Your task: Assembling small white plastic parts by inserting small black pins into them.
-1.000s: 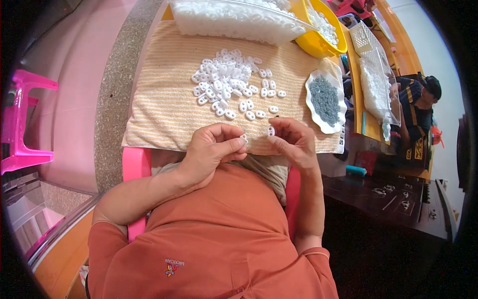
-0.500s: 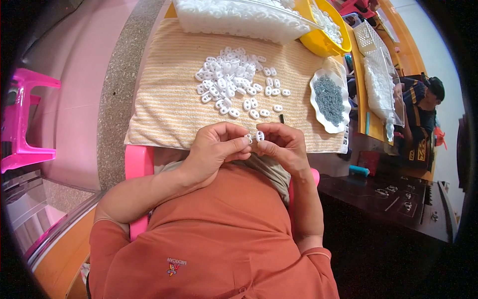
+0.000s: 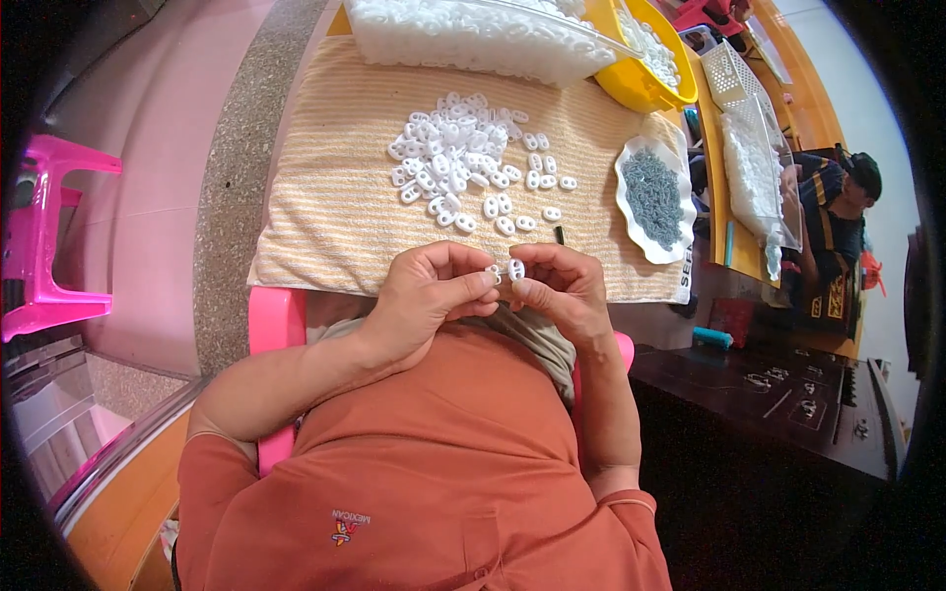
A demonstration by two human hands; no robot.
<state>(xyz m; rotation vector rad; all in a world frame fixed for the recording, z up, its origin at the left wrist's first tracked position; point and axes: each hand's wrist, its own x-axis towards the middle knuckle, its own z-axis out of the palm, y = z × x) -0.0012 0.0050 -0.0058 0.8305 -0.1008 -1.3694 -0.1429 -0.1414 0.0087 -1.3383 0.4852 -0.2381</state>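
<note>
the towel (image 3: 335, 197) spreads beyond the right hand (image 3: 565, 288) and left hand (image 3: 431, 286). the right pinches a white oval (image 3: 517, 269), its long axis pointing away from the body; just left of it, the left pinches a partly hidden white piece (image 3: 497, 278). whether they touch is unclear.

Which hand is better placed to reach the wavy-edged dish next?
Probably the right hand: it is nearer the wavy-edged dish, with the left hand farther off. It does pinch a small white piece, though.
</note>
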